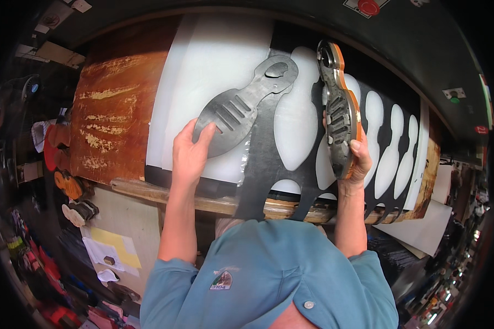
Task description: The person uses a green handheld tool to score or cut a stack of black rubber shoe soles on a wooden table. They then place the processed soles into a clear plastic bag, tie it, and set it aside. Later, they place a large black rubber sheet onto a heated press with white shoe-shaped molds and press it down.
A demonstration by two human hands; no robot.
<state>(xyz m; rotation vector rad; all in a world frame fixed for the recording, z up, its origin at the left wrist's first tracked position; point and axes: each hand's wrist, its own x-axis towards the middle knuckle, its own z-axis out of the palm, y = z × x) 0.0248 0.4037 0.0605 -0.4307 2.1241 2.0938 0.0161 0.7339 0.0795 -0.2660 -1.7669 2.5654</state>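
My left hand (190,153) is closed on the broad end of a grey cut piece (225,115), pinched between thumb and fingers. The piece is shaped like a shoe sole, with several slots and an oval hole at its narrow end. My right hand (360,163) grips a cutting die (340,118) of similar outline, held on edge, with dark metal on one face and an orange side. Beneath them lies a black sheet (258,148) with several sole-shaped cut-outs, its near strips hanging over the table's front edge. White board (203,66) shows through the cut-outs.
A scuffed brown board (112,104) covers the table's left. Over the far side runs a dark machine beam (422,55) with a red button (369,6) and a green button (454,99). At lower left, a side table (132,205) bears papers (112,252); other dies (67,185) sit near it.
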